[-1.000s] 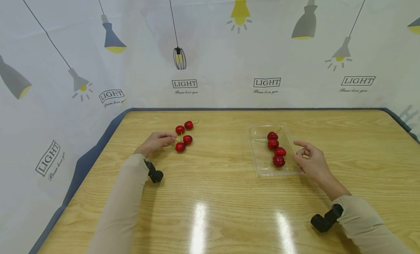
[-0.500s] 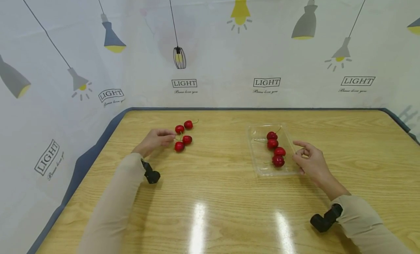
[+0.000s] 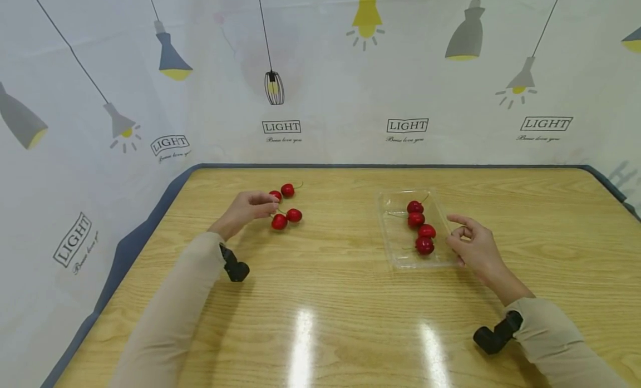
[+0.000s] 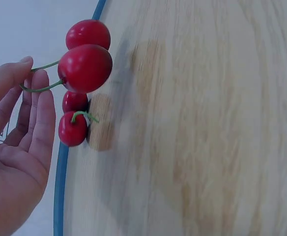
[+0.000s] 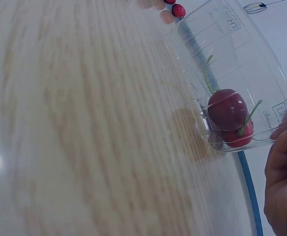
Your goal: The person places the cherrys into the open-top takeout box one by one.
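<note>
My left hand (image 3: 245, 211) pinches the green stems of a pair of red cherries (image 3: 279, 221) between thumb and fingertips. In the left wrist view these held cherries (image 4: 85, 68) hang out from the fingertips, over the wood. Just beyond them, a second cherry pair (image 3: 287, 190) lies on the table, partly covered by the hand in the head view. To the right stands a clear plastic box (image 3: 394, 232) with several cherries (image 3: 427, 231) in a row inside. My right hand (image 3: 478, 246) grips the box's right rim, thumb and fingers bent at the edge.
The wooden table (image 3: 340, 299) runs back to a blue edge (image 3: 340, 166) along a white curtain (image 3: 330, 70) printed with lamps. A black wrist camera (image 3: 236, 267) sits on the left sleeve, another camera (image 3: 496, 335) on the right.
My left hand first drew back slightly left, then moved right and up over the cherries, and the front pair shifted right with it. The right hand and box stay put.
</note>
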Demonstrator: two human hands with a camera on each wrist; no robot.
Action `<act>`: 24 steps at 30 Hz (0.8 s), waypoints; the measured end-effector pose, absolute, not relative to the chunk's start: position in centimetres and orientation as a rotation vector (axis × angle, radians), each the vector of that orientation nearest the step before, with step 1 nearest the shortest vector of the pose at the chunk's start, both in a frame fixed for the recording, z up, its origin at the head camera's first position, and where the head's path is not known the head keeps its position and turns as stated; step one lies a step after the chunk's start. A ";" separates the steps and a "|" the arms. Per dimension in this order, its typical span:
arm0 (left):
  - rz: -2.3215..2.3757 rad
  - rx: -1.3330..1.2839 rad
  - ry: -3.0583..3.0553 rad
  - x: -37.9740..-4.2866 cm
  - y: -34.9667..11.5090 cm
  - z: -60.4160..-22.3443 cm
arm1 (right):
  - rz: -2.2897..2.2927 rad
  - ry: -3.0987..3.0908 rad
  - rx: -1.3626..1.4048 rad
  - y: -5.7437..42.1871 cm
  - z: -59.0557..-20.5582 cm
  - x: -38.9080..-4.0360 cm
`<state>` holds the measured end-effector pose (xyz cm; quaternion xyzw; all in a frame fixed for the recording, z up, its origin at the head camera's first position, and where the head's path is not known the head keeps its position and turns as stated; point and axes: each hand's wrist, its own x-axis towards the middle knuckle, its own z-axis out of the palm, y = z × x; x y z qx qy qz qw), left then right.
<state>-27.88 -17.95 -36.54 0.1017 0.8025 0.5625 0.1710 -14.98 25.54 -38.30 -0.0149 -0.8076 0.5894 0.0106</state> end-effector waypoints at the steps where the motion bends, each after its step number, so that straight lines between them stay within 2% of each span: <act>1: 1.603 0.298 2.281 -27.8 -17.8 -36.5 | 1.840 -2.519 -0.041 25.6 -38.3 -15.0; 24: 1.588 0.490 2.359 -26.7 -13.3 -35.3 | 1.850 -2.500 -0.031 25.7 -38.6 -15.2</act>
